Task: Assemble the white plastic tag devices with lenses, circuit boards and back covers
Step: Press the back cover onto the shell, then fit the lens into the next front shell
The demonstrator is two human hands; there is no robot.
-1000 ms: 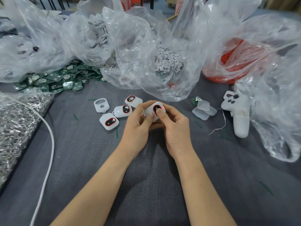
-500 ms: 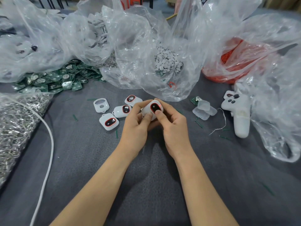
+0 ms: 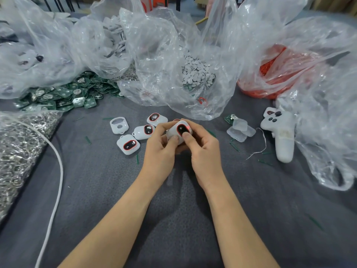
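Covering the bench, dark grey cloth (image 3: 173,219) lay under clear plastic bags (image 3: 173,55) heaped along the far edge, w/ green circuit boards (image 3: 63,95) spilling out at left. Centre: left hand (image 3: 160,151) & right hand (image 3: 204,151) both pinched one white tag (image 3: 178,131), held over the cloth.

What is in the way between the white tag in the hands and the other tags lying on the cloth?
Nothing visible. The left hand and right hand both grip the tag. The other tags lie right beside the left hand on the grey cloth, with nothing between.
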